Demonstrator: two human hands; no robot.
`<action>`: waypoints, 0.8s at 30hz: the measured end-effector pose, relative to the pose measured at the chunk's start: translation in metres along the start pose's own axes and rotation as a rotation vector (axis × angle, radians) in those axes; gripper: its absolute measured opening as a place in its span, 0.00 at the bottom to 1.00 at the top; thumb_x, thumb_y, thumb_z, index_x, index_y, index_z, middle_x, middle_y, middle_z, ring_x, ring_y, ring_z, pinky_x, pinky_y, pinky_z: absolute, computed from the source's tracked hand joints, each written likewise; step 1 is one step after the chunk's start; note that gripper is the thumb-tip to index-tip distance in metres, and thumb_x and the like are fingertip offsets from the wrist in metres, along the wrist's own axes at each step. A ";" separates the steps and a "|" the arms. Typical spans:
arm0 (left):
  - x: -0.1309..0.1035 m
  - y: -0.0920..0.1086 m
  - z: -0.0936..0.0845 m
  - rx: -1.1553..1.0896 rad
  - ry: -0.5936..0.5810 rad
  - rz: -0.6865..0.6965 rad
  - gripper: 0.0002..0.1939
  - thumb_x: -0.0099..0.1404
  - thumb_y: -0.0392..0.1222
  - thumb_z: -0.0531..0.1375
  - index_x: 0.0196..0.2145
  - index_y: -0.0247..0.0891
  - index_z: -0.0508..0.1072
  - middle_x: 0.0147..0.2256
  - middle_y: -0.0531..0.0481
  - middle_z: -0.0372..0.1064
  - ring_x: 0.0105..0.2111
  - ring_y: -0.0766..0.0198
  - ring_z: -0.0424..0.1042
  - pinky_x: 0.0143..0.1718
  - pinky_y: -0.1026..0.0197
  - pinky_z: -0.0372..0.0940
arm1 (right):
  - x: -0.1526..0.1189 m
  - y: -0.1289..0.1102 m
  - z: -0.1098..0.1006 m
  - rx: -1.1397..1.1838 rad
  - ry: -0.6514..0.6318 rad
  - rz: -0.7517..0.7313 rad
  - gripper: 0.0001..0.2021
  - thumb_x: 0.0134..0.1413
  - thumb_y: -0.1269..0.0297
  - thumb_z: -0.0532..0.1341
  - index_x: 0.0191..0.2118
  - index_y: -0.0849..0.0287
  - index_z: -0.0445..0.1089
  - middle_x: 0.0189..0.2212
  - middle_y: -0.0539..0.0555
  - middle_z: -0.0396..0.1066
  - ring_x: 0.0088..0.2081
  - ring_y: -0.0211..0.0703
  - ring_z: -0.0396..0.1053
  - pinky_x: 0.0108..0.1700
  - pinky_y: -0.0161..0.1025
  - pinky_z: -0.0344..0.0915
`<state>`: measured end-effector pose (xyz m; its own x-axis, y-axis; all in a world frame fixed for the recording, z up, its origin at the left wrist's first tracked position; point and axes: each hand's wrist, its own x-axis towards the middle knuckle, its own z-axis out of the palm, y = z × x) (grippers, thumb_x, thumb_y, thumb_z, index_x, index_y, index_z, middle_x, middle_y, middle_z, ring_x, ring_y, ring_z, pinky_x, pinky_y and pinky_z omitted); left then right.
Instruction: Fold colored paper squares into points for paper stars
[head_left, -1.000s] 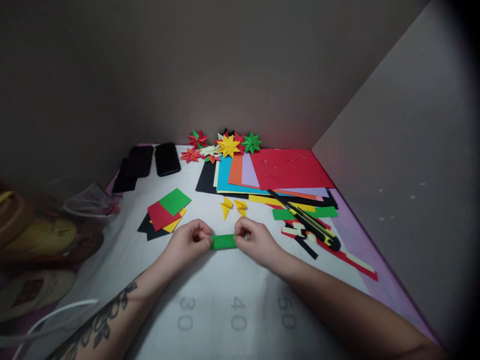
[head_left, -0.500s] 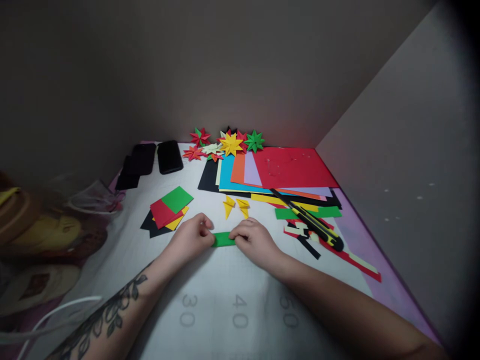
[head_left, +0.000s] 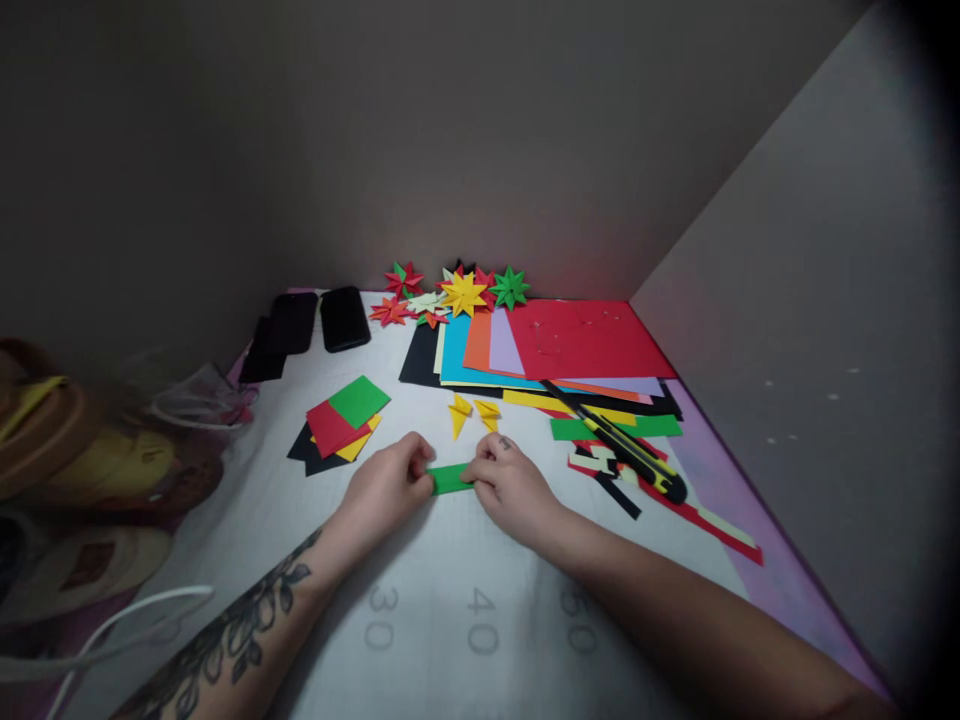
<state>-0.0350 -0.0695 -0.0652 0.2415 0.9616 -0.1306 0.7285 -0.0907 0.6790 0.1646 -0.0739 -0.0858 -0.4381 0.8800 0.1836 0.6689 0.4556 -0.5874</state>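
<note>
Between my hands a narrow piece of green paper (head_left: 452, 479) lies on the white sheet, probably folded, though its layers do not show clearly. My left hand (head_left: 391, 474) pinches its left end, fingers curled. At the other end my right hand (head_left: 511, 487) closes thumb and fingers on the paper. Just beyond my hands are two small folded yellow paper pieces, one on the left (head_left: 460, 414) and one on the right (head_left: 488, 414). To the left lie overlapping paper squares, with a green square (head_left: 361, 402) on top of a red square (head_left: 330, 432).
A yellow-black box cutter (head_left: 634, 450) rests on paper strips to the right. Behind it are stacked coloured sheets (head_left: 592, 340). Folded paper stars, including a yellow star (head_left: 463, 292), stand by the wall. A black phone (head_left: 345, 319) lies at back left; jars (head_left: 90, 450) crowd the left edge.
The view has shifted slightly. Both hands keep hold of the green paper's ends, and the right hand's fingers have moved a little along it.
</note>
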 end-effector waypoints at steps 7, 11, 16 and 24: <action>-0.002 -0.002 -0.004 0.144 -0.098 0.307 0.15 0.61 0.33 0.53 0.37 0.45 0.78 0.31 0.51 0.66 0.32 0.64 0.66 0.31 0.64 0.57 | -0.003 0.004 -0.003 -0.040 -0.028 -0.107 0.14 0.50 0.78 0.56 0.34 0.55 0.76 0.33 0.55 0.60 0.37 0.44 0.59 0.37 0.38 0.61; 0.001 -0.001 -0.009 0.201 -0.151 0.319 0.14 0.62 0.35 0.53 0.38 0.46 0.77 0.29 0.52 0.64 0.30 0.65 0.65 0.29 0.65 0.55 | -0.005 -0.004 0.000 -0.144 -0.106 -0.234 0.16 0.50 0.78 0.56 0.39 0.52 0.75 0.34 0.55 0.62 0.38 0.45 0.58 0.38 0.40 0.58; 0.004 -0.001 -0.012 0.215 -0.188 0.327 0.15 0.61 0.33 0.53 0.36 0.47 0.78 0.28 0.52 0.63 0.29 0.66 0.65 0.30 0.65 0.55 | -0.003 -0.019 0.004 -0.287 -0.183 -0.277 0.17 0.52 0.74 0.58 0.46 0.46 0.71 0.38 0.55 0.64 0.40 0.49 0.57 0.41 0.44 0.54; 0.002 0.006 -0.015 0.198 -0.178 0.282 0.15 0.61 0.35 0.53 0.38 0.46 0.78 0.28 0.51 0.66 0.29 0.65 0.66 0.29 0.65 0.56 | -0.012 -0.008 -0.011 -0.357 -0.085 -0.221 0.11 0.56 0.72 0.58 0.38 0.50 0.75 0.36 0.57 0.65 0.42 0.51 0.56 0.43 0.47 0.52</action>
<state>-0.0400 -0.0646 -0.0500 0.5450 0.8332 -0.0935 0.7230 -0.4106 0.5555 0.1713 -0.0866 -0.0748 -0.6324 0.7483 0.2003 0.7126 0.6633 -0.2283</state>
